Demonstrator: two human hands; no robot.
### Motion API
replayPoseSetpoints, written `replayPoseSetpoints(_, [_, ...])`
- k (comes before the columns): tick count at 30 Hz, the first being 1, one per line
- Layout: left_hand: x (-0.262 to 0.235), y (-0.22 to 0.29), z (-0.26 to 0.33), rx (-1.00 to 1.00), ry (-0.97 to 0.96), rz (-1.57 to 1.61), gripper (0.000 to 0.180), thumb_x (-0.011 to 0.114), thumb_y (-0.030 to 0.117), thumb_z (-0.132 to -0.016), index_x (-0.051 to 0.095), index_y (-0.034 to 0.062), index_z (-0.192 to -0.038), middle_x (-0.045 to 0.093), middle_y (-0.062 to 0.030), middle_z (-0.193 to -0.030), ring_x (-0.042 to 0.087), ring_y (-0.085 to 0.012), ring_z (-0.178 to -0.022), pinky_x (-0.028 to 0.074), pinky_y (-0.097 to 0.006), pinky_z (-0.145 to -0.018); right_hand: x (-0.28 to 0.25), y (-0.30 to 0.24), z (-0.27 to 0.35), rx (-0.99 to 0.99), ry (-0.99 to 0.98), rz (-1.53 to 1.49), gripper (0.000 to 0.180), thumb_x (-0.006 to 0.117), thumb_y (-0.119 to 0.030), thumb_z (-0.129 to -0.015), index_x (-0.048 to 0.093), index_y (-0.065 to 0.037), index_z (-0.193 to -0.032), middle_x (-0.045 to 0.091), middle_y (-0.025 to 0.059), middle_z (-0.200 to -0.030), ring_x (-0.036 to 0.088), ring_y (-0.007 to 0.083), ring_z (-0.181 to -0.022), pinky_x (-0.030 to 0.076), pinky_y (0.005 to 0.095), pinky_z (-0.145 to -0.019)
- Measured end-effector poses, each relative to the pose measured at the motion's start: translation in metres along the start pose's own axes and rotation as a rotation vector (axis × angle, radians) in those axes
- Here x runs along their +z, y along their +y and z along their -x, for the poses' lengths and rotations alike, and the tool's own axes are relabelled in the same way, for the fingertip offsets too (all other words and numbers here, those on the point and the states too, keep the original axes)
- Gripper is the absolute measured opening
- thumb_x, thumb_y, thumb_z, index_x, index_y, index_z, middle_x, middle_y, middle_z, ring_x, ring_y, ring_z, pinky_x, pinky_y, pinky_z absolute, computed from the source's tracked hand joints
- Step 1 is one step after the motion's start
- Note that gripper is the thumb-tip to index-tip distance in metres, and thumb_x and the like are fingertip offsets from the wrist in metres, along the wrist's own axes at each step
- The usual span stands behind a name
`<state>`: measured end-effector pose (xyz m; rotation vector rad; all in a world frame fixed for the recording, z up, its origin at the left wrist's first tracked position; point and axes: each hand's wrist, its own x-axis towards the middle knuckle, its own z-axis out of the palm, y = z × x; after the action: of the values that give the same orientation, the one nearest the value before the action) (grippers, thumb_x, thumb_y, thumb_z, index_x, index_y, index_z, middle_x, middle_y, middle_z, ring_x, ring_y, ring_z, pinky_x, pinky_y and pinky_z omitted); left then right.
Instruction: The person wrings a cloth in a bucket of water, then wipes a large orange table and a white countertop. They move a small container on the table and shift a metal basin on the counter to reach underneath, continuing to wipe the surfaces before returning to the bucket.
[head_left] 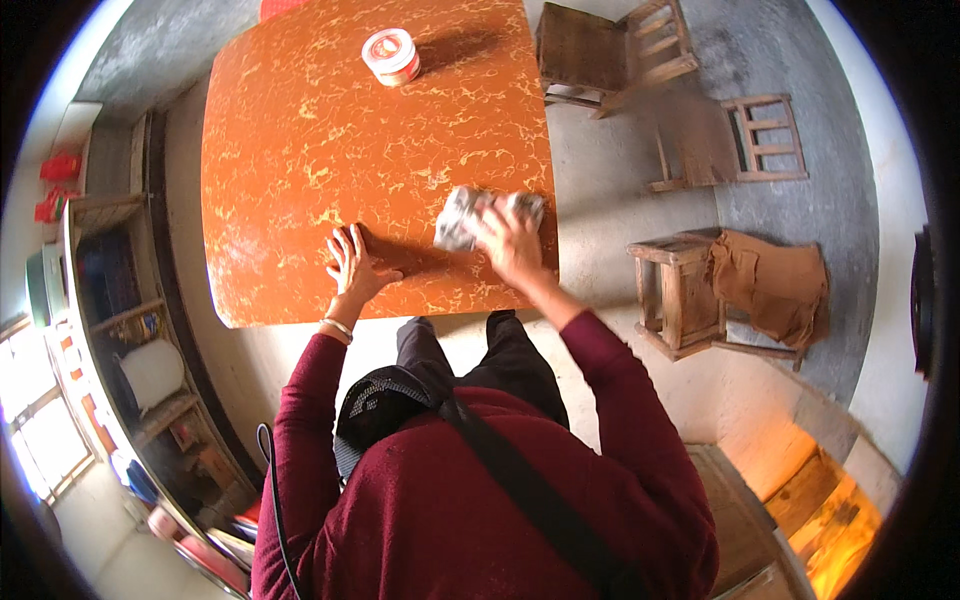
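My right hand (512, 240) presses a crumpled grey-and-white cloth (460, 218) onto the orange, gold-veined tabletop (330, 130), close to its right edge. The fingers lie over the cloth and are a little blurred. To the left, near the table's front edge, my left hand (352, 265) rests on the bare surface with its fingers spread and nothing in it. A bracelet circles that wrist. At the far side of the table stands a round white-and-red tub (390, 56) with a lid, away from both hands.
Wooden chairs (585, 50) stand right of the table, one beyond another. Nearer, a wooden chair (668, 290) carries a brown cloth (770, 285). Along the left wall runs an open shelf unit (140, 330) with various goods. At the lower right is a wooden cabinet (735, 510).
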<state>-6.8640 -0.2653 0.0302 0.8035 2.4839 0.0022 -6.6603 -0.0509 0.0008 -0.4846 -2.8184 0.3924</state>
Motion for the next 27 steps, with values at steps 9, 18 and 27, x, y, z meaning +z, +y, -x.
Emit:
replayPoseSetpoints(9, [0.0, 0.008, 0.004, -0.033, 0.037, 0.068, 0.133, 0.089, 0.041, -0.045, 0.008, 0.0076, -0.145, -0.001, -0.0233, -0.15, 0.0, -0.0442, -0.138, 0.02, -0.073, -0.096, 0.012, 0.126, -0.146, 0.179, 0.2, 0.133, 0.034, 0.054, -0.028, -0.09, 0.056, -0.028, -0.123, 0.047, 0.0025, -0.133, 0.04, 0.0296, -0.124, 0.03, 0.0527, -0.101])
replayPoseSetpoints(18, [0.003, 0.002, 0.011, -0.067, 0.085, 0.072, 0.129, 0.087, 0.044, -0.049, 0.009, 0.0083, -0.146, 0.003, -0.0229, -0.15, 0.003, -0.0453, -0.137, 0.02, -0.071, -0.097, 0.004, -0.065, 0.035, -0.266, -0.255, -0.074, 0.037, 0.056, -0.015, -0.086, 0.058, -0.024, -0.121, 0.041, 0.0027, -0.14, 0.038, 0.0257, -0.128, 0.032, 0.0489, -0.104])
replayPoseSetpoints(27, [0.004, -0.01, 0.042, -0.282, 0.052, 0.101, 0.131, 0.085, 0.05, -0.049, 0.007, 0.0073, -0.145, 0.007, -0.0243, -0.147, 0.01, -0.0531, -0.131, 0.031, -0.074, -0.088, 0.009, 0.003, -0.096, -0.084, -0.024, -0.048, 0.042, 0.066, -0.017, -0.079, 0.059, -0.026, -0.119, 0.048, 0.0089, -0.132, 0.04, 0.0296, -0.123, 0.039, 0.0515, -0.094])
